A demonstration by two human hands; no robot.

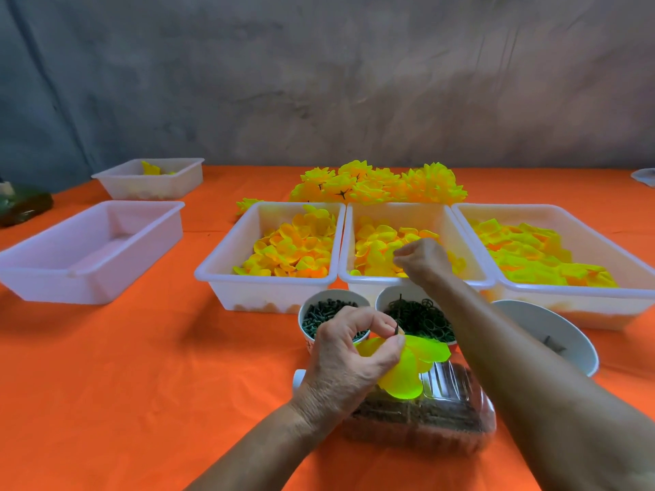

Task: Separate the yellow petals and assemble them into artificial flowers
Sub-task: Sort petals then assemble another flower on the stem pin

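Mid-assembly: the left hand pinches a stem threaded with petals, just before the middle tray, where the right hand pinches at loose petals; judged next, one gets threaded on.

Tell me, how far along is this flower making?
A heap of finished flowers already lies behind the tubs. In hand: the left hand pinches a dark stem with petals on it, while the right hand reaches into the middle tub. Three tubs still hold many loose petals, so plenty remains.
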